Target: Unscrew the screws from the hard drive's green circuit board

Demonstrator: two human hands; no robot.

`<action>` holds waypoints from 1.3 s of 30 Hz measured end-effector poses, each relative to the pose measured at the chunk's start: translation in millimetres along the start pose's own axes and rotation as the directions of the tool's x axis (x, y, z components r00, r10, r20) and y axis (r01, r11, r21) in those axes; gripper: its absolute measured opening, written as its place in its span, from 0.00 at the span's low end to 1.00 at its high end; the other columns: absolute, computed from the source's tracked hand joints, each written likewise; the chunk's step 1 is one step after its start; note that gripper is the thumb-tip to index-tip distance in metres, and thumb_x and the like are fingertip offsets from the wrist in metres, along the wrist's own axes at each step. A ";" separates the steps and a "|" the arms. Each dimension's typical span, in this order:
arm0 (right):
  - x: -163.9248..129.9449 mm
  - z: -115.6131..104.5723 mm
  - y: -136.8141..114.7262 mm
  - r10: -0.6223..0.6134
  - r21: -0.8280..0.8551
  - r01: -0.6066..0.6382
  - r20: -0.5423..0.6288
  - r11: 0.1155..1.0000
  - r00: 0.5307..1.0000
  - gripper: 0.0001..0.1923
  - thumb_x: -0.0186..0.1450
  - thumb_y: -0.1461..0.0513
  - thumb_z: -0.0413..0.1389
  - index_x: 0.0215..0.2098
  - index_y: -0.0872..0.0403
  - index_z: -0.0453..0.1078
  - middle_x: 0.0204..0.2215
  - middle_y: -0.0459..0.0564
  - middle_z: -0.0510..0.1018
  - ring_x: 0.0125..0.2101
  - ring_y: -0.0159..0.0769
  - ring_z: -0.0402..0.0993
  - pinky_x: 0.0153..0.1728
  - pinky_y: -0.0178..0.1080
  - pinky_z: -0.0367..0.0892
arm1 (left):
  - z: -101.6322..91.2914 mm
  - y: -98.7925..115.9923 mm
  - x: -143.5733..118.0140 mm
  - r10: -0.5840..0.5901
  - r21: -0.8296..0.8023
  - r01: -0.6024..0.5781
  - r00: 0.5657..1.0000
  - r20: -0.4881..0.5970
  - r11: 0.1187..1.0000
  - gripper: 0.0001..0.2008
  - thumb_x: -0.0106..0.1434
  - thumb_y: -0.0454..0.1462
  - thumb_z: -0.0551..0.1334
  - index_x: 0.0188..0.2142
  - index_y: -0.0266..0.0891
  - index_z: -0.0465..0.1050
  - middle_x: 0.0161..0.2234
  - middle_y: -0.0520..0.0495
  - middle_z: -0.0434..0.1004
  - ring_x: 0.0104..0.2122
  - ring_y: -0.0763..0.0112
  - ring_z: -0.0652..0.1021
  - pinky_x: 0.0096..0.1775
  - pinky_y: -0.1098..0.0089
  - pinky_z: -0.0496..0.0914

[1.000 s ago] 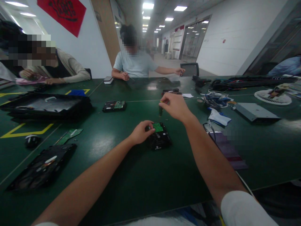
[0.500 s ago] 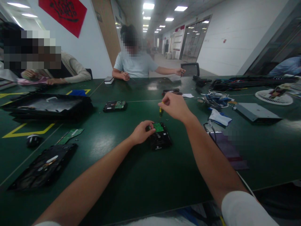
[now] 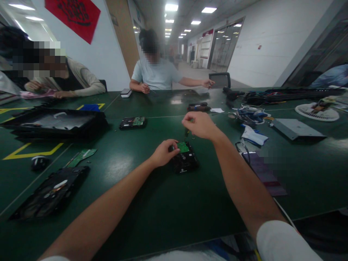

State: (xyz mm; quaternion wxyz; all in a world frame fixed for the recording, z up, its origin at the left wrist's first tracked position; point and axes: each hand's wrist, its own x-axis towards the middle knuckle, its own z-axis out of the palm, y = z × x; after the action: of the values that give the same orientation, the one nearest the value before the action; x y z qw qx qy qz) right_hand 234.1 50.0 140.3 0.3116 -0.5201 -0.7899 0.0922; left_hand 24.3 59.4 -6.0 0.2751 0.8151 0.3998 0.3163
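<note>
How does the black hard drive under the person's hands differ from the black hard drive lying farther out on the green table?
The near black hard drive is held by the left hand, with the right hand holding a screwdriver above it; the far black hard drive lies untouched. The near one points away from the camera, the far one lies crosswise. Both show a green circuit board.

A black hard drive lies flat on the green table, circuit side up, with a small green board at its far end. A slim screwdriver, mostly hidden, stands nearly upright just above the drive's far edge.
</note>
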 end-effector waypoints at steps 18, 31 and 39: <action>-1.8 5.3 7.8 -0.137 -0.211 0.181 0.207 0.960 0.969 0.09 0.60 0.67 0.61 0.39 0.53 0.74 0.39 0.53 0.81 0.40 0.43 0.76 0.41 0.40 0.67 | 2.2 -2.3 -0.3 -0.001 -0.028 0.000 1.000 -0.016 1.000 0.05 0.64 0.41 0.65 0.36 0.42 0.73 0.55 0.44 0.77 0.52 0.58 0.77 0.56 0.55 0.69; -6.1 2.3 2.4 -0.088 -0.312 0.155 0.220 0.937 0.972 0.11 0.59 0.68 0.59 0.40 0.53 0.73 0.41 0.57 0.81 0.40 0.46 0.77 0.39 0.42 0.68 | 0.8 -0.2 -0.5 -0.003 -0.030 0.003 1.000 -0.014 1.000 0.05 0.64 0.41 0.65 0.35 0.43 0.73 0.54 0.45 0.77 0.52 0.57 0.77 0.57 0.54 0.69; -7.6 3.1 -1.4 0.046 -0.413 0.016 0.142 0.911 0.989 0.06 0.63 0.61 0.59 0.38 0.54 0.72 0.38 0.62 0.80 0.38 0.51 0.78 0.37 0.46 0.68 | 0.6 0.9 -1.0 -0.018 -0.042 0.018 1.000 -0.010 0.999 0.05 0.64 0.41 0.65 0.35 0.42 0.73 0.54 0.44 0.77 0.53 0.57 0.76 0.57 0.53 0.68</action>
State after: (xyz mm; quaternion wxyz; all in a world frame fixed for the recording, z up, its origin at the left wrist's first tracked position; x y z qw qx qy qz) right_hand 233.2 43.3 135.5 0.1344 -0.5719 -0.8084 -0.0359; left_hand 24.7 58.0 -6.1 0.2928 0.8041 0.4017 0.3262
